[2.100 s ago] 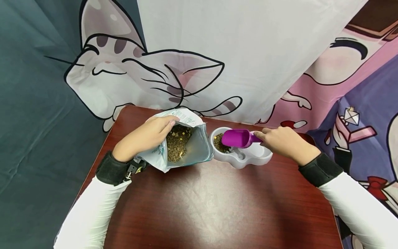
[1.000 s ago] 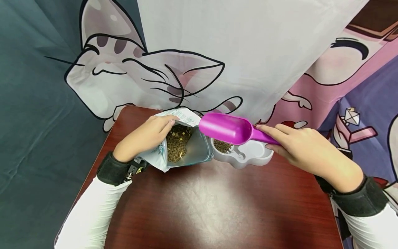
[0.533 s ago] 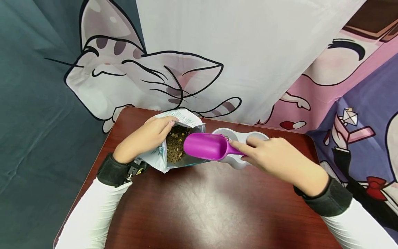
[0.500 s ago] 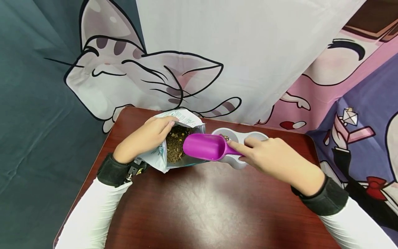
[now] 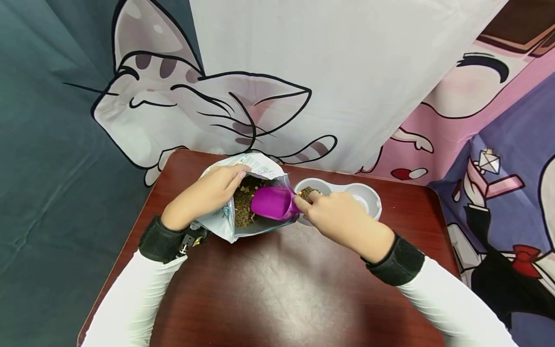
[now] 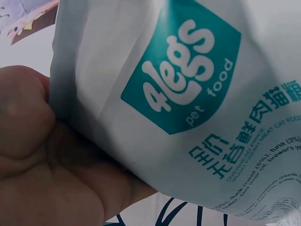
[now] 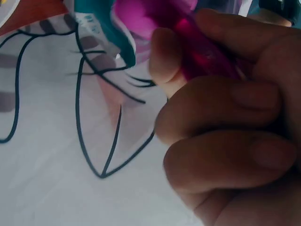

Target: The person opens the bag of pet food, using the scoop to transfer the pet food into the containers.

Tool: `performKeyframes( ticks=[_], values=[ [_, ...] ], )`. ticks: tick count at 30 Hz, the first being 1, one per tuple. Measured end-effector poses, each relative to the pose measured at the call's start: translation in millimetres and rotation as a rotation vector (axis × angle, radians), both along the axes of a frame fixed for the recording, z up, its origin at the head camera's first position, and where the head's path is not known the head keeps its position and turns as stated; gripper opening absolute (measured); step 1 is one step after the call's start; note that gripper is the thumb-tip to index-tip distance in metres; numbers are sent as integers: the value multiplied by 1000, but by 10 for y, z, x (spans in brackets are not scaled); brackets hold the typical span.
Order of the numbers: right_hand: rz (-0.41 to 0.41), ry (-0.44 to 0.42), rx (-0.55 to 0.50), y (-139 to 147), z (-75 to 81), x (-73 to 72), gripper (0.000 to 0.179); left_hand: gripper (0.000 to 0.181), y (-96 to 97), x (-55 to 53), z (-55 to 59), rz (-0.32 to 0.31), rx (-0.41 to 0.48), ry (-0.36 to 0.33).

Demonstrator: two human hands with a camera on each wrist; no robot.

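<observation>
Purple scoop [image 5: 272,203] and right hand [image 5: 342,221] have shifted left and down into the bag [image 5: 218,224]

Compared with half a second ago, more of the twin bowl [image 5: 369,195] shows, while the left hand [image 5: 211,190] keeps almost the same place.

Cartoon-printed backdrop [image 5: 347,91] hangs along the far side. Before it stands the dark red bench [image 5: 277,289]. Toward its far edge, left of the middle, the bag gapes open; the left wrist view shows its teal "4legs pet food" logo [image 6: 181,70]. Just right of it sits the pale twin bowl, partly behind the right hand.

The right hand's fingers curl round the scoop's handle, and the scoop's head points left, just beyond the fingers. The left hand grips the bag's left rim, with the scoop to its right, near it. Brown kibble [image 5: 243,209] lies in the bag, beside the scoop's tip; whether the tip digs in I cannot tell. More pellets [image 5: 307,193] lie in the left bowl.
</observation>
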State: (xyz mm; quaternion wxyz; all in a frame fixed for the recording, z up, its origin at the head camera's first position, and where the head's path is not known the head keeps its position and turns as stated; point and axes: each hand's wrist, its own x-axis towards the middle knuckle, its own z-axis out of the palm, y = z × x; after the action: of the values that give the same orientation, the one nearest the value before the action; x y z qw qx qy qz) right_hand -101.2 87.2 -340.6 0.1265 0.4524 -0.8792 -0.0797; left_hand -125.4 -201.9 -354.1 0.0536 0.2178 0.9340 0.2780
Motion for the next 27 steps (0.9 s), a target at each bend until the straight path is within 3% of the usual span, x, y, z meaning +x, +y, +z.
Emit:
performKeyframes(
  ticks=[9, 18, 27],
  values=[
    [-103, 10, -29, -261, -135, 51, 13, 36, 18, 17, -6, 4, 1, -1],
    [-169, -15, -10, -558, -211, 92, 9, 36, 19, 21, -3, 0, 8, -4],
    [-190, -42, -41, -633, -274, 63, 7, 35, 14, 22, -4, -2, 4, 14]
  ],
)
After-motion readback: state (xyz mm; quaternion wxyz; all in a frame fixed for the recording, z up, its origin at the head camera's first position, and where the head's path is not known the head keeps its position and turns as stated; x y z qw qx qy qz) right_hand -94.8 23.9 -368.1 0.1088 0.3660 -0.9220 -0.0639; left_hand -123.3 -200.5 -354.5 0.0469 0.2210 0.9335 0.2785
